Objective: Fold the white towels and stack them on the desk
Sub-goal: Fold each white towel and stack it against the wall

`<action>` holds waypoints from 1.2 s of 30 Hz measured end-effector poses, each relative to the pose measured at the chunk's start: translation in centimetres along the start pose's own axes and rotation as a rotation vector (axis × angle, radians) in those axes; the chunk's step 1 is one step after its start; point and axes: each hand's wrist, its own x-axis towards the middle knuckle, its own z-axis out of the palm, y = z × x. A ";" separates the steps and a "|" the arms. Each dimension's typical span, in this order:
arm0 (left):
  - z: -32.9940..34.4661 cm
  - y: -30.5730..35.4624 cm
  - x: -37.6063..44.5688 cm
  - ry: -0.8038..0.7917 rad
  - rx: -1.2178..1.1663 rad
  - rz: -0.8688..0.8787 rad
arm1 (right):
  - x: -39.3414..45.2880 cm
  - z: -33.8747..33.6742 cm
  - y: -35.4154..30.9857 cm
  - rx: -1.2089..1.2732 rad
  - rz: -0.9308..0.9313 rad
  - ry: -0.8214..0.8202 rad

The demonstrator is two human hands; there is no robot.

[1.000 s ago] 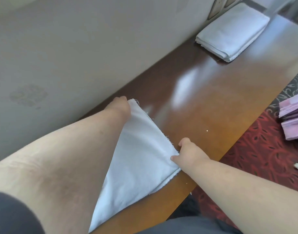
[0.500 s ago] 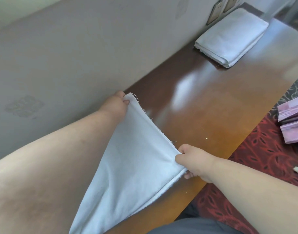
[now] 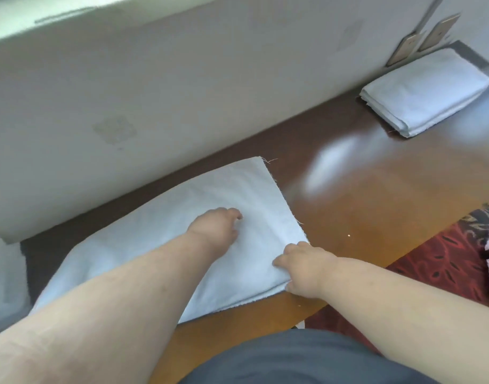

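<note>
soft daylight fills the scene, bright but not harsh. a pale glare patch sits on the glossy tabletop (image 3: 376,206), just right of the towel (image 3: 237,195), with a fainter sheen beyond it near the stack (image 3: 426,92). shadows are weak. the whole picture is slightly smeared by motion. the wall (image 3: 154,79) bends at the upper left from wide-angle distortion.

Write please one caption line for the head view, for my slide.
Left hand and right hand rest on a white towel on the wooden desk; folded towels lie beyond.
</note>
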 end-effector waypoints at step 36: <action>5.4 -10.9 -25.1 0.531 0.034 -0.326 | 2.5 -3.9 -1.7 -0.561 0.194 -0.132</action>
